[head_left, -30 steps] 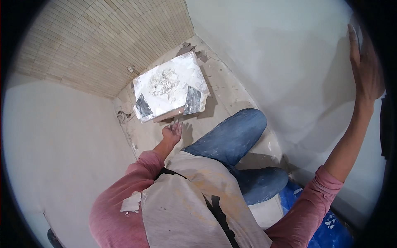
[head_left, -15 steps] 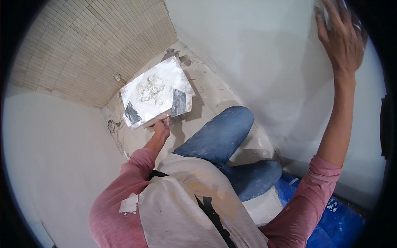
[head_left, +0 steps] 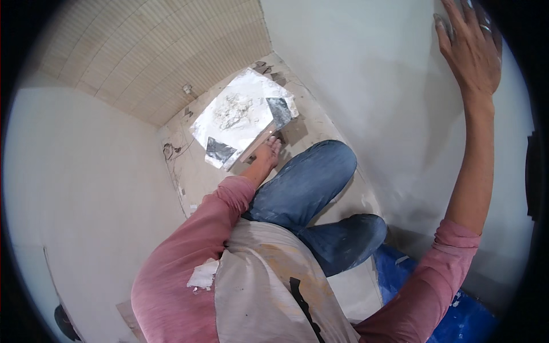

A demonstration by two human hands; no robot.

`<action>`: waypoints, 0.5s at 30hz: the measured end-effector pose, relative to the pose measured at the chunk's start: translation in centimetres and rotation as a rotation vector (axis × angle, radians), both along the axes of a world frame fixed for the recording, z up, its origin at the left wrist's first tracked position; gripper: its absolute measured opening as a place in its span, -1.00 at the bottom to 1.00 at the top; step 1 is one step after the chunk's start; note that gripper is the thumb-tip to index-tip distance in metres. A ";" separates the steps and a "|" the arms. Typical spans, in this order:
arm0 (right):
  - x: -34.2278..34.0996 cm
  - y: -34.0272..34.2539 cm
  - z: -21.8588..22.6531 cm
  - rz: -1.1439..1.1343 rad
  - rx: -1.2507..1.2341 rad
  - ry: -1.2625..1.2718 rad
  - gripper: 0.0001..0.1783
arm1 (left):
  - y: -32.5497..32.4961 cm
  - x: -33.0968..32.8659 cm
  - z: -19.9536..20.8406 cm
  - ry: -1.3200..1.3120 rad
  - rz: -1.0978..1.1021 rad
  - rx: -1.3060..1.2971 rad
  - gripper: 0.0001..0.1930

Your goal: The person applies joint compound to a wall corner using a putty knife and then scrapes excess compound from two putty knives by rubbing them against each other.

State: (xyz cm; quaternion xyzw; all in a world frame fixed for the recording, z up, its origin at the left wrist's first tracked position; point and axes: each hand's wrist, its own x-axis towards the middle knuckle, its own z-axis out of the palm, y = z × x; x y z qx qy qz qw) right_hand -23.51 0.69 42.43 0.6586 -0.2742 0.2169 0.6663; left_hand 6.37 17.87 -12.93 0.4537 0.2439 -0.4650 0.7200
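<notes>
My left hand (head_left: 267,153) is at the near edge of a plaster-smeared board (head_left: 251,86), holding it from beneath above the floor. A lumpy mound of off-white plaster (head_left: 233,111) lies on top of the board, and dark grey patches cover its two near corners. The board hides part of my grip. High on the right, my right hand (head_left: 472,60) lies against the pale smooth wall (head_left: 389,63), fingers stretched and thumb apart, a ring on one finger. Its fingertips run into the dark rim, so anything under them is hidden.
Beige ribbed tiles (head_left: 171,46) cover the surface beyond the board. Scraps and thin wires (head_left: 168,151) lie along the floor edge. My bent knees (head_left: 320,171) are close to the right wall. A blue sheet (head_left: 394,268) is on the floor at lower right.
The board and my left hand have shifted right and slightly up in the picture, and the room's corner has shifted right too. My right hand stays against the wall, almost in the same place.
</notes>
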 end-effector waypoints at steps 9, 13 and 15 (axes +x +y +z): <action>4.0 6.3 -2.9 -0.611 0.114 -0.219 -0.40 | 6.7 1.2 3.0 -0.900 -0.933 -0.034 -0.69; 3.3 6.3 -2.7 -0.619 0.069 -0.221 -0.40 | 7.2 1.5 4.7 -1.120 -1.016 -0.017 -0.60; 2.5 6.4 -3.0 -0.611 0.031 -0.222 -0.42 | 7.2 2.9 5.4 -0.896 -1.092 -0.024 -0.46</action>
